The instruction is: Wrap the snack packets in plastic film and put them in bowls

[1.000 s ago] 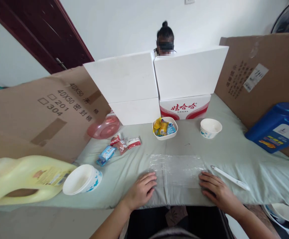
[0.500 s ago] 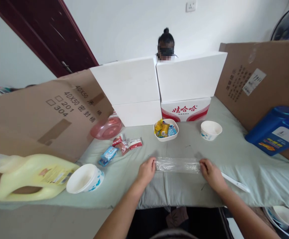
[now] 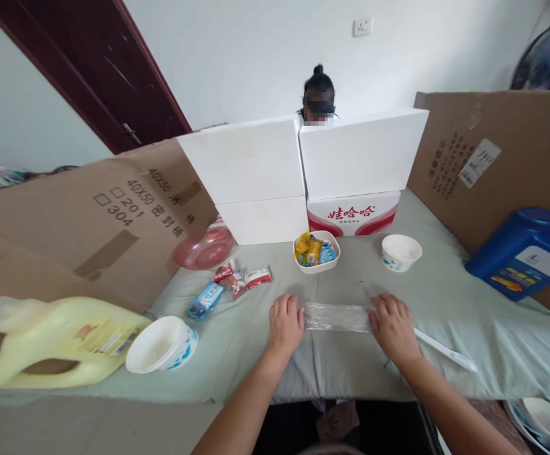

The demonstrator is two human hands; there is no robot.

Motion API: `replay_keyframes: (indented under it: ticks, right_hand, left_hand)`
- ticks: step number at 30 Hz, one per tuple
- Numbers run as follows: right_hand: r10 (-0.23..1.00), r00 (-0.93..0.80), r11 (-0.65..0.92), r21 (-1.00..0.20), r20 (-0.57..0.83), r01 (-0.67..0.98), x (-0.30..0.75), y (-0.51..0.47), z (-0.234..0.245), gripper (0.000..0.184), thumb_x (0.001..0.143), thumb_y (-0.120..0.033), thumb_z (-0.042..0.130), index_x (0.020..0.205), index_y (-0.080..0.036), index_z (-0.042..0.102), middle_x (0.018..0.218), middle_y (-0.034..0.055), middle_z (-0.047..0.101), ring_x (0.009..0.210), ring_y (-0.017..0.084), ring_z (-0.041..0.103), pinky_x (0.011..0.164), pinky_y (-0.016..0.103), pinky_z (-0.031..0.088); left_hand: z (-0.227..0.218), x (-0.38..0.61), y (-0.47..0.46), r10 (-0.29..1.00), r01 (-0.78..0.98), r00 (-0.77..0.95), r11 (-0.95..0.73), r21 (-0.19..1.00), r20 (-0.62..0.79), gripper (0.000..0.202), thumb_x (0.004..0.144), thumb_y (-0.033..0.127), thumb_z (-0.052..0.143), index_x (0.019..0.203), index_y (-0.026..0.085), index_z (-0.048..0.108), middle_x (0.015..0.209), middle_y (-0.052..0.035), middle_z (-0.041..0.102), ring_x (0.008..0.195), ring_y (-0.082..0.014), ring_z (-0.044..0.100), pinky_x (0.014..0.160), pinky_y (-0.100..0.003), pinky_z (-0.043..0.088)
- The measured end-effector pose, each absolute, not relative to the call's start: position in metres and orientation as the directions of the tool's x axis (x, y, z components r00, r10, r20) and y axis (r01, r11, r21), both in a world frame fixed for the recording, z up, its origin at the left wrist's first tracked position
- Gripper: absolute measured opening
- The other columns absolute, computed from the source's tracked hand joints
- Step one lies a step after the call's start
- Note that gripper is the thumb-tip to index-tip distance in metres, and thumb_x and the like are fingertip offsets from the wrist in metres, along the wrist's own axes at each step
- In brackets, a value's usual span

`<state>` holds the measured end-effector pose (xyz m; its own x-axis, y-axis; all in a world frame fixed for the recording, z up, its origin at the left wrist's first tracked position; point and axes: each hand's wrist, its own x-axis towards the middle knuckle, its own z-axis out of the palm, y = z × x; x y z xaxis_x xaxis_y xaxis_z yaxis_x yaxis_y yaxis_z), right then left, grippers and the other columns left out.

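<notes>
A strip of clear plastic film (image 3: 336,317) lies flat on the cloth, stretched between my hands. My left hand (image 3: 286,323) rests palm down at its left end, fingers forward and slightly apart, the thumb beside the film. At the other end my right hand (image 3: 393,325) lies palm down with spread fingertips touching the edge. A long white plastic handle (image 3: 446,351) sticks out from beside my right wrist; its far end is hidden by the hand. Beyond the film stands a white dish (image 3: 317,268) with yellow and blue packets (image 3: 313,249).
Paper bowls stand at right (image 3: 401,254) and left (image 3: 161,344). Snack packets (image 3: 207,299) and a pink bowl (image 3: 203,248) are at left. A yellow jug (image 3: 66,341) and a blue bottle (image 3: 524,253) flank the table. White boxes (image 3: 360,155) wall the back; a person sits behind.
Both hands have turned from pinching the film's ends to lying palm down with fingers extended. They have come slightly closer together, and the film now lies on the cloth.
</notes>
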<state>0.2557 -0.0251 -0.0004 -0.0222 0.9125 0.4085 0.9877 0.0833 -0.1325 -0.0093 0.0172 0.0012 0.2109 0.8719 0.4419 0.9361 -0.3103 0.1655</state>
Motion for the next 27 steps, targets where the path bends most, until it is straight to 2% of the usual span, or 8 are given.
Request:
replay_keyframes:
  ticks: [2,5,8,13,17,22,25,27]
  right_hand:
    - [0.893,-0.161,0.237,-0.136,0.420,0.962,0.239,-0.025,-0.003,0.039,0.095,-0.033,0.041,0.125,-0.014,0.057,0.133,0.0154,0.055,0.128,0.030,0.043,0.107,0.048,0.031]
    - [0.900,-0.326,0.376,-0.137,0.290,0.916,0.219,-0.023,-0.016,0.050,0.094,-0.037,0.040,0.140,-0.017,0.045,0.147,0.0111,0.044,0.139,0.028,0.032,0.112,0.051,0.024]
    - [0.941,-0.290,0.314,-0.132,0.174,0.940,0.226,-0.023,-0.032,0.058,0.094,-0.042,0.039,0.144,-0.015,0.039,0.150,0.0121,0.037,0.141,0.029,0.028,0.112,0.053,0.023]
    - [0.968,-0.105,0.130,-0.096,0.228,0.987,0.274,-0.033,-0.042,0.057,0.094,-0.042,0.038,0.142,-0.011,0.042,0.149,0.0146,0.039,0.140,0.031,0.029,0.111,0.056,0.022]
    - [0.967,0.006,0.043,-0.184,0.256,0.982,0.294,-0.033,-0.029,0.044,0.095,-0.032,0.035,0.130,-0.014,0.055,0.132,0.0130,0.058,0.126,0.030,0.046,0.101,0.049,0.036]
    - [0.983,0.070,-0.010,-0.337,0.167,0.942,0.290,-0.022,-0.010,0.035,0.086,-0.019,0.044,0.116,-0.016,0.063,0.107,0.0123,0.068,0.104,0.028,0.059,0.089,0.045,0.044]
    - [0.989,0.054,0.007,-0.409,0.138,0.913,0.282,-0.029,-0.005,0.037,0.082,-0.015,0.042,0.114,-0.017,0.061,0.091,0.0072,0.069,0.085,0.020,0.064,0.081,0.034,0.048]
    - [0.996,0.057,-0.007,-0.583,0.068,0.813,0.275,-0.043,-0.001,0.038,0.080,-0.019,0.041,0.114,-0.018,0.058,0.077,0.0020,0.065,0.070,0.017,0.063,0.070,0.030,0.050]
  left_hand:
    - [0.001,0.006,0.011,0.836,0.881,0.325,-0.437,0.179,0.441,0.037,0.092,0.021,0.045,0.126,0.013,0.054,0.131,-0.0173,0.055,0.126,-0.0308,0.047,0.103,-0.049,0.040]
    - [-0.009,0.025,0.004,0.830,0.826,0.471,-0.534,0.182,0.299,0.052,0.094,0.032,0.045,0.143,0.017,0.039,0.149,-0.0137,0.039,0.141,-0.0318,0.028,0.110,-0.055,0.030]
    - [-0.024,0.016,0.003,0.867,0.853,0.472,-0.495,0.163,0.160,0.061,0.093,0.044,0.048,0.147,0.021,0.034,0.155,-0.0130,0.028,0.144,-0.0342,0.019,0.112,-0.059,0.023]
    - [-0.035,-0.037,0.011,0.940,0.932,0.312,-0.331,0.148,0.138,0.063,0.092,0.046,0.048,0.147,0.018,0.035,0.154,-0.0169,0.028,0.144,-0.0344,0.021,0.112,-0.058,0.023]
    - [-0.022,-0.041,0.007,0.961,0.960,0.169,-0.212,0.185,0.220,0.063,0.092,0.045,0.046,0.142,0.008,0.038,0.151,-0.0241,0.031,0.142,-0.0401,0.021,0.109,-0.063,0.024]
    - [0.001,0.014,-0.024,0.817,0.764,0.466,-0.565,0.312,0.338,0.048,0.092,0.034,0.047,0.136,0.014,0.044,0.139,-0.0180,0.048,0.134,-0.0328,0.039,0.108,-0.054,0.036]
    - [0.004,0.045,-0.047,0.731,0.631,0.602,-0.682,0.370,0.320,0.057,0.087,0.033,0.056,0.139,0.015,0.039,0.137,-0.0174,0.049,0.130,-0.0313,0.044,0.107,-0.051,0.039]
    - [0.001,0.057,-0.060,0.715,0.605,0.626,-0.697,0.384,0.311,0.067,0.083,0.037,0.062,0.140,0.013,0.036,0.137,-0.0194,0.048,0.129,-0.0338,0.044,0.105,-0.053,0.041]
